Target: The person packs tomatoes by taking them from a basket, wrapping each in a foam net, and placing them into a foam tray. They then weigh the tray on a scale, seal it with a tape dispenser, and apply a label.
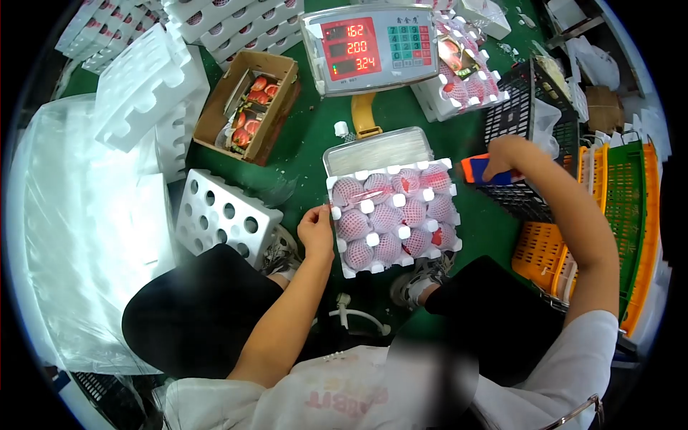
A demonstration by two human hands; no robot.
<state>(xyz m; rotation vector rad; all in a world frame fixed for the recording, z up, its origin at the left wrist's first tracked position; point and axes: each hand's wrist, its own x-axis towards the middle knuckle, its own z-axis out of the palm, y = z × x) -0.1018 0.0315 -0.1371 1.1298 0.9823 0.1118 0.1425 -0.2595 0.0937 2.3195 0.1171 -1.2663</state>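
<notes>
Two hands show, one left hand [315,229] and one right hand [506,159], with one orange-and-blue tool [499,178] and two shoes [423,278]. Twelve netted fruits [385,218], in three rows of four, fill one foam tray [377,268] on one metal pan [380,149], and one display [372,50] shows three lines of red digits. Around them are one cardboard box [274,118] holding labels [247,125] too overlapped to count, one holed tray [215,217], one black crate [510,107], one green basket [623,215], and stacked trays [247,21] whose number cannot be told.
</notes>
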